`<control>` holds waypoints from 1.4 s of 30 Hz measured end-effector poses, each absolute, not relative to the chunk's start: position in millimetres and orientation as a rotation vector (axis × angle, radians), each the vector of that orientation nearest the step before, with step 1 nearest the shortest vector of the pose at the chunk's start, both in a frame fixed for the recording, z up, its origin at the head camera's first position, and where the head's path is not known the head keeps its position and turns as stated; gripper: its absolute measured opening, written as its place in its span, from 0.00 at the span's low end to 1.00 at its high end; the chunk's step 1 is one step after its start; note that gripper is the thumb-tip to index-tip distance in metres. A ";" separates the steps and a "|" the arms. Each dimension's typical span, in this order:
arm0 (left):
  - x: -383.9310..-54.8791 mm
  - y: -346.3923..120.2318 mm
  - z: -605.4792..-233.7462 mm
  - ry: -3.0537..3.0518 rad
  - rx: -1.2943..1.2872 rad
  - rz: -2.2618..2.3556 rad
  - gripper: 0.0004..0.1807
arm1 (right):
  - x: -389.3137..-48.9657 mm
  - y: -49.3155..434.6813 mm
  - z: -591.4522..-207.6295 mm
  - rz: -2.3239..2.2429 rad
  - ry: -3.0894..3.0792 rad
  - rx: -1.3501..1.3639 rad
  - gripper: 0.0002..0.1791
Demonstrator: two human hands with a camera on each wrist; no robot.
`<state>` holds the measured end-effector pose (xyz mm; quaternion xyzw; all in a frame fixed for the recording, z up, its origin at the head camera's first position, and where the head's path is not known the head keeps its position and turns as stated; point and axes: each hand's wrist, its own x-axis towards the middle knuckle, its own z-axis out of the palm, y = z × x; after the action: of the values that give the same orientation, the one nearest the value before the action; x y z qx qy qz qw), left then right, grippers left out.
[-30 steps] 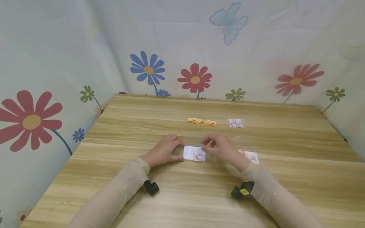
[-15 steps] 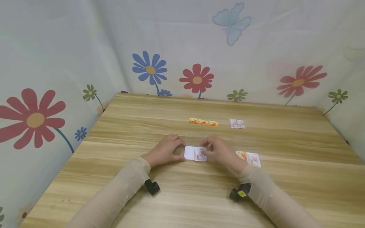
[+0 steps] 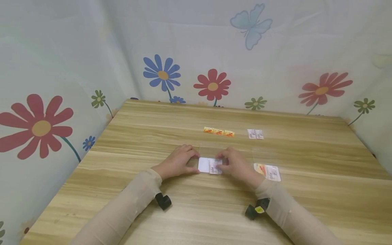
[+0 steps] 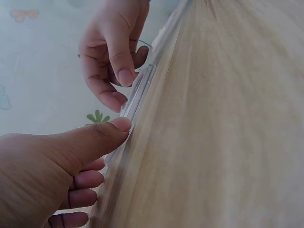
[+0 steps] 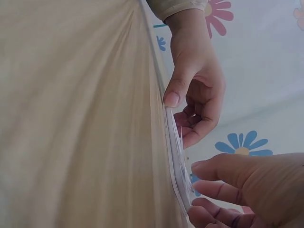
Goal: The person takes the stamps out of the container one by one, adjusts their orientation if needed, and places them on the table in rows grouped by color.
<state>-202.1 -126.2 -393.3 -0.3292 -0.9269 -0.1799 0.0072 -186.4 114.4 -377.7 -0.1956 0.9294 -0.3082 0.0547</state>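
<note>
A small flat white holder (image 3: 203, 165) lies on the table between the hands, with a faint clear flap along its far side. On its right half sits a little grey-and-white printed card (image 3: 213, 166). The left hand (image 3: 178, 162) grips the holder's left end, thumb at the near edge and fingers at the far edge; its thumb shows close up in the left wrist view. The right hand (image 3: 237, 165) has its thumb and curled fingertips at the right side of the printed card, covering part of it. The right wrist view shows thin raised edges (image 5: 180, 137) on the holder.
Right of the right hand lies a similar holder (image 3: 272, 172) bearing an orange card (image 3: 260, 168) and a printed card. Farther back are 3 yellow-orange cards (image 3: 218, 131) in a row and 2 grey-white cards (image 3: 255, 134). A flowered curtain (image 3: 190, 41) stands behind the table.
The right hand has moved slightly left and down over the printed card, uncovering the orange card beside it. The left hand keeps its hold; the head view has shifted a little.
</note>
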 end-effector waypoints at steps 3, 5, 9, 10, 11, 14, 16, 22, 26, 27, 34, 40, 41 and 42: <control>-202.5 -126.5 -394.0 -2.904 -1.026 -0.554 0.26 | -187.0 113.7 -380.8 -0.898 2.849 -0.610 0.14; -202.8 -126.6 -394.2 -2.908 -1.022 -0.550 0.26 | -187.2 113.1 -381.9 -0.885 2.860 -0.617 0.14; -202.9 -126.3 -393.8 -2.911 -1.021 -0.553 0.26 | -187.2 112.6 -382.4 -0.867 2.873 -0.624 0.14; -202.8 -126.2 -393.6 -2.912 -1.020 -0.553 0.26 | -187.1 112.5 -382.2 -0.867 2.873 -0.622 0.14; -202.7 -126.1 -393.6 -2.913 -1.020 -0.552 0.26 | -186.9 112.5 -382.2 -0.865 2.874 -0.621 0.14; -202.8 -125.9 -392.9 -2.908 -1.024 -0.547 0.26 | -186.8 112.3 -382.0 -0.869 2.879 -0.618 0.14; -202.6 -125.6 -392.5 -2.903 -1.030 -0.550 0.26 | -186.7 112.6 -382.3 -0.870 2.883 -0.616 0.14; -200.9 -124.9 -392.8 -2.901 -1.024 -0.549 0.26 | -185.4 112.5 -384.0 -0.868 2.897 -0.603 0.13; -200.8 -125.6 -392.2 -2.907 -1.012 -0.538 0.26 | -185.0 111.9 -383.8 -0.869 2.902 -0.619 0.13; -201.0 -125.6 -392.1 -2.907 -1.011 -0.535 0.26 | -185.0 111.8 -383.6 -0.870 2.902 -0.622 0.13; -201.6 -125.1 -391.7 -2.901 -1.012 -0.528 0.26 | -184.9 111.8 -384.3 -0.876 2.926 -0.646 0.12; -201.5 -125.4 -392.5 -2.895 -1.018 -0.539 0.26 | -184.3 111.3 -387.1 -0.947 2.922 -0.681 0.10; -201.5 -125.5 -392.9 -2.894 -1.019 -0.540 0.26 | -184.3 111.4 -387.8 -0.959 2.918 -0.686 0.10; -201.5 -125.7 -393.6 -2.893 -1.020 -0.536 0.26 | -184.4 111.4 -388.4 -0.967 2.916 -0.690 0.10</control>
<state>-201.5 -125.7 -393.6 -0.3274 -0.9290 -0.1722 0.0136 -184.4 111.4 -388.4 -0.2190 0.9261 -0.3071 -0.0033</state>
